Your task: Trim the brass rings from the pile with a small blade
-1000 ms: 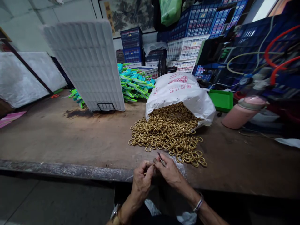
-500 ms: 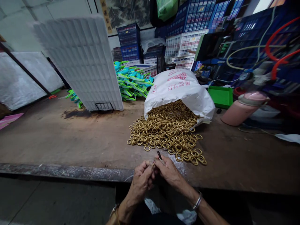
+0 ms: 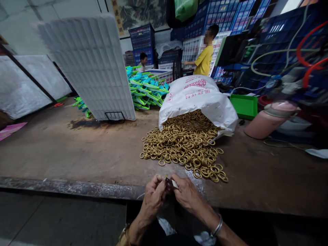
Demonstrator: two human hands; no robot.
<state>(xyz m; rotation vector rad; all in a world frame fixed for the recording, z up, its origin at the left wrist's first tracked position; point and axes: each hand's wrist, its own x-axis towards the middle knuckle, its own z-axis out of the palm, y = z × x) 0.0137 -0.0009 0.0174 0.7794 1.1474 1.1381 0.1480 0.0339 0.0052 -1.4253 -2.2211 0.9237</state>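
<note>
My left hand (image 3: pixel 154 193) is closed at the table's front edge, pinching a gold ring (image 3: pixel 166 177) of which only a small edge shows. Beside it, my right hand (image 3: pixel 186 191) is closed around a small knife (image 3: pixel 174 184) with a dark blade and a pale part near the fingers. The blade points left and meets the ring at my left fingertips. Just beyond both hands lies a heap of gold rings (image 3: pixel 179 147), spilling from the mouth of a white sack (image 3: pixel 194 92) with red print.
A white ribbed panel (image 3: pixel 87 68) stands at the left in a wire stand, with green and blue plastic parts (image 3: pixel 146 89) behind it. Right of the sack are a green tray (image 3: pixel 243 106) and a pink flask (image 3: pixel 269 119). Two people (image 3: pixel 205 61) are near stacked crates.
The knife has swung from pointing up and away to pointing left at the ring in my left hand. Two people have come into view in the background.
</note>
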